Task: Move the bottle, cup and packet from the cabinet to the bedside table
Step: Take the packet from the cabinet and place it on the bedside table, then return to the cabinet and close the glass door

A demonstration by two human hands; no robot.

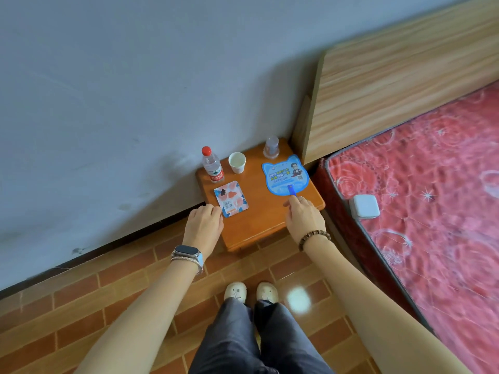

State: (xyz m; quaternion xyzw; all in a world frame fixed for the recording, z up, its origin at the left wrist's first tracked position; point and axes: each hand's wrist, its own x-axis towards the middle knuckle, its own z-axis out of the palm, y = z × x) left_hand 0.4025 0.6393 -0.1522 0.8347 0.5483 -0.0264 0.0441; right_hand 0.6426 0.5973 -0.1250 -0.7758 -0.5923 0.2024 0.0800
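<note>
- The water bottle (212, 166) stands upright at the back-left corner of the bedside table (259, 211), and the paper cup (237, 162) is just beside it along the back edge, mouth up.
- The packet (231, 198) lies flat near the left edge, in front of the bottle and apart from it.
- All three task items look placed, so the step in hand is probably letting go of the packet.
- The left hand (204, 222) hangs at the packet's near corner with its fingers curled downward. The fingertips are hidden, so I cannot tell whether they pinch the corner.
- The right hand (303, 218) holds nothing. Its fingers are loosely bent, with the forefinger just beside the handle of the blue hand fan (285, 175).
- To finish well, free the corner and lift the left hand straight up, so the packet does not drag towards the left edge.
- Keep the sleeve side clear of the bottle, which looks easy to tip.
- A small clear bottle (271, 147) stands at the back-right corner.
</note>
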